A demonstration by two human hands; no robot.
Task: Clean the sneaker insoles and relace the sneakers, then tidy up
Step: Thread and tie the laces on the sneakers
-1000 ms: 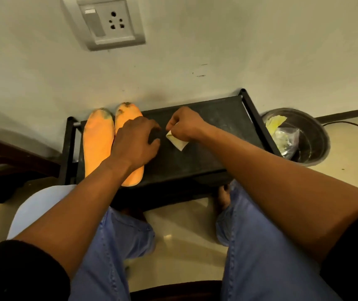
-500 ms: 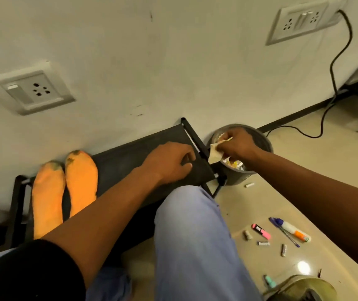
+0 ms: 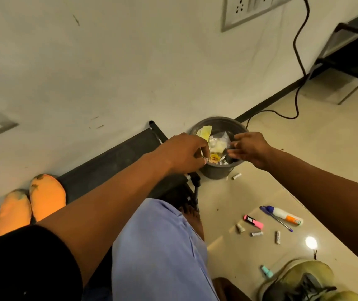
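Both hands are reaching over the bin (image 3: pixel 217 172) beside the desk (image 3: pixel 117 161), likely dropping waste: the right hand (image 3: pixel 250 148) is hanging released, while the left hand's (image 3: pixel 186 153) grip is curled, contents unclear. Two insoles (image 3: pixel 30 205) are lying on the desk's far end; a sneaker (image 3: pixel 304 281) is waiting on the floor.

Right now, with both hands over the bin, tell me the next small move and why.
Probably draw both hands back toward the insoles. The right hand is open and empty over the bin, with no wipe visible in it; the left hand pinches something small I cannot identify, so drop it in first.
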